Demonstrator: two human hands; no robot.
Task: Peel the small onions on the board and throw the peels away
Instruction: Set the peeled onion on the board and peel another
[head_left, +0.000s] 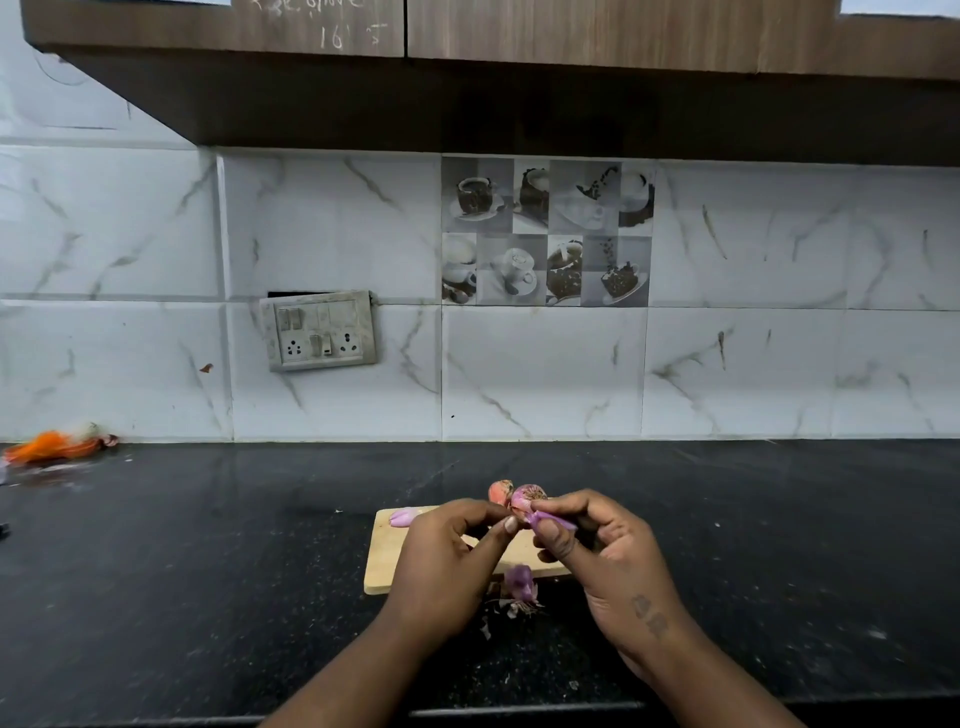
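Note:
Both hands are raised over a small wooden board (387, 564) on the black counter. My left hand (452, 561) pinches a small pink onion (524, 500) at its lower end. My right hand (597, 545) pinches a purple strip of peel (553, 518) coming off that onion. Another small onion (500, 491) with orange-pink skin shows just behind the held one. A peeled pale purple onion (405, 516) lies at the board's far left corner. A heap of purple and dry peels (519, 590) lies at the board's near edge, between my wrists.
The black stone counter (208, 545) runs left and right, backed by a white marble-tile wall with a switch and socket plate (319, 330). Orange scraps (52, 447) lie at the far left by the wall. Wooden cupboards (519, 78) hang overhead.

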